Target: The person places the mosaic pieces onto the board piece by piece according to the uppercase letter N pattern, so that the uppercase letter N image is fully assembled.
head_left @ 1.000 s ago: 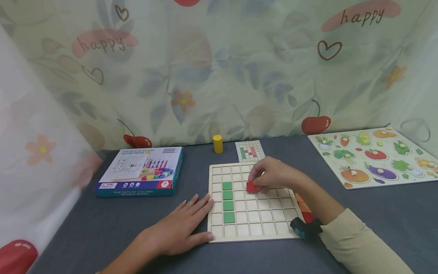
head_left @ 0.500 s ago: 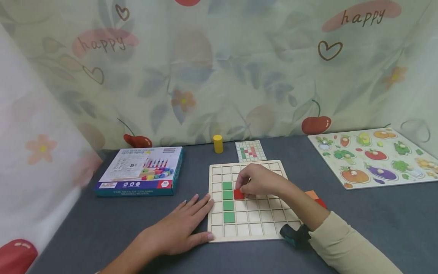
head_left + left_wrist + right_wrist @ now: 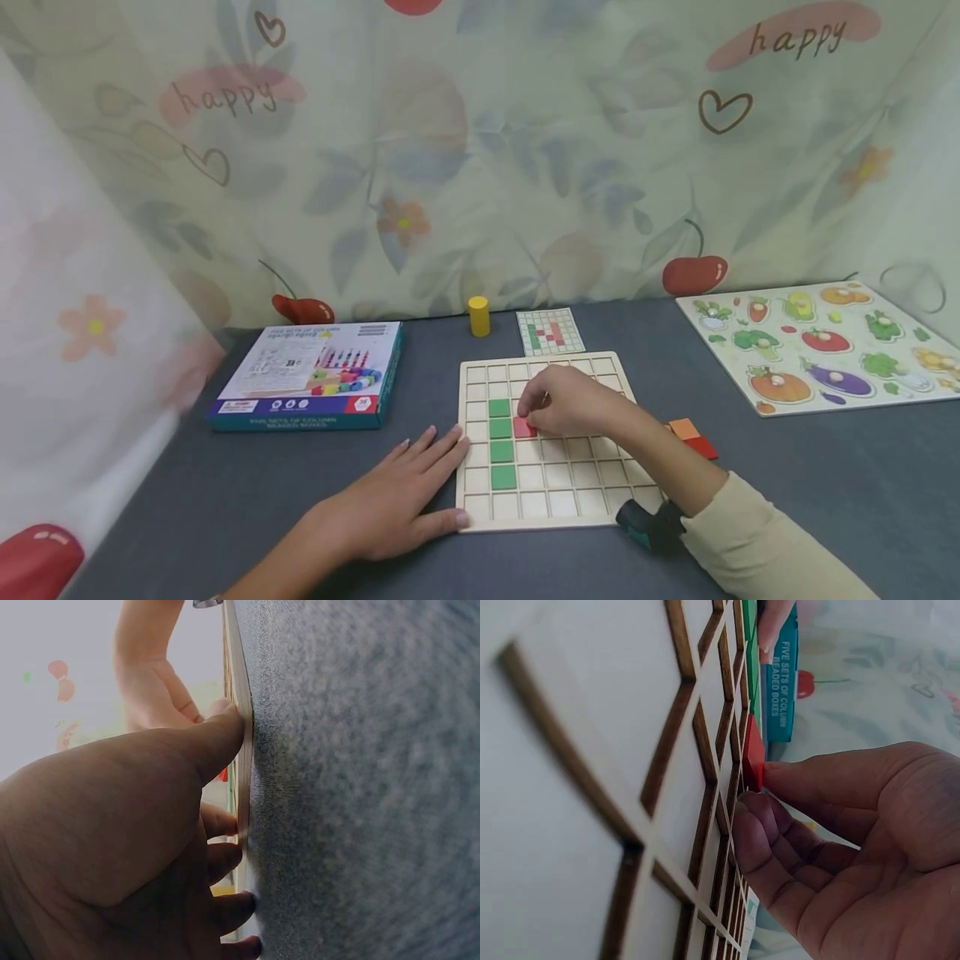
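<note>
A wooden grid board [image 3: 547,504] lies on the dark table, with several green square tiles [image 3: 500,428] in one column near its left side. My right hand [image 3: 570,402] pinches a red square tile [image 3: 522,427] at the cell beside the second green tile from the top. In the right wrist view, the thumb is on the edge of the red tile [image 3: 754,754], which looks slightly tilted, and the other fingers curl close to the grid. My left hand [image 3: 401,496] lies with spread fingers, its fingertips and thumb touching the board's left edge [image 3: 244,761].
Behind the board lies a small pattern card [image 3: 550,332] beside a yellow cylinder [image 3: 478,317]. A boxed bead set [image 3: 307,375] is at left, a vegetable puzzle board [image 3: 817,346] at right. Orange and red tiles [image 3: 701,447] rest by the board's right edge, partly behind the right forearm.
My right hand has moved left across the board with the red tile, from the middle columns to the cell beside the green column. The left hand has stayed in place.
</note>
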{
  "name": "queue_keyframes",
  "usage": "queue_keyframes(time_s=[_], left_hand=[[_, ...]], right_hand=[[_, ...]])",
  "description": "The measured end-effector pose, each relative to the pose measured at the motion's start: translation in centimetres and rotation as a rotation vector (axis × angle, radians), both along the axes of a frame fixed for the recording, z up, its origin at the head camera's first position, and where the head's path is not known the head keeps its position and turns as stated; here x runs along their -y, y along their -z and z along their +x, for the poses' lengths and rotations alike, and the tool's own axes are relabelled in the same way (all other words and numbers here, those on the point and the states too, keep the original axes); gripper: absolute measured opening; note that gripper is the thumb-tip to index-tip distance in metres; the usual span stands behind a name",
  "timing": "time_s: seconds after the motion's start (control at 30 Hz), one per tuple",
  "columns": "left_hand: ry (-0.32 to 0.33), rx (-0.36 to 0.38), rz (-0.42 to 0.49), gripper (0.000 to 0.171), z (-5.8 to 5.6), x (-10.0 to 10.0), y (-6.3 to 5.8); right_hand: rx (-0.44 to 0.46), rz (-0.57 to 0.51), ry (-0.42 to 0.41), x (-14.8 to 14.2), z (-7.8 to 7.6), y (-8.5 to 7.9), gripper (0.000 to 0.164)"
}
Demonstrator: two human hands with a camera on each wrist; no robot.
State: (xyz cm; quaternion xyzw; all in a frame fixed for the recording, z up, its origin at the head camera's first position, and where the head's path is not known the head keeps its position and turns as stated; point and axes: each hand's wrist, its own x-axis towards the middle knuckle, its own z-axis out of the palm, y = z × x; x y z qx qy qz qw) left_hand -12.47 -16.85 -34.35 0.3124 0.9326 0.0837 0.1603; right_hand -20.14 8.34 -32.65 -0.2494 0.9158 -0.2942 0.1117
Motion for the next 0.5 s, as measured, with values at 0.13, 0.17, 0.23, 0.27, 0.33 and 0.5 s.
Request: queue_keyframes(time_s=[0.13,0.17,0.23,0.27,0.33,0.5], left_hand=[[-0.003,0.003,-0.003,0.081,0.0,0.0,-0.1],[-0.005,0.005,-0.003,0.081,0.0,0.0,-0.1],[-0.006,0.007,-0.005,0.081,-0.1,0.0,-0.1],[-0.007,0.007,-0.006,0.081,-0.1,0.0,-0.1],[-0.008,0.01,-0.007,0.082,-0.1,-0.1,-0.1],[-0.009,0.011,-0.007,0.082,0.0,-0.2,-0.1]], right_hand=[[-0.029,-0.007,-0.023,-0.3,0.1,0.0,0.012],[-0.035,-0.015,-0.032,-0.4,0.2,0.0,0.013],[-0.045,-0.027,-0.048,-0.7,0.4,0.0,0.014],[-0.049,-0.033,-0.054,-0.9,0.5,0.0,0.014],[-0.059,-0.042,-0.063,-1.5,0.7,-0.1,0.014],[-0.094,-0.032,-0.034,-3.6,1.4,-0.2,0.012]])
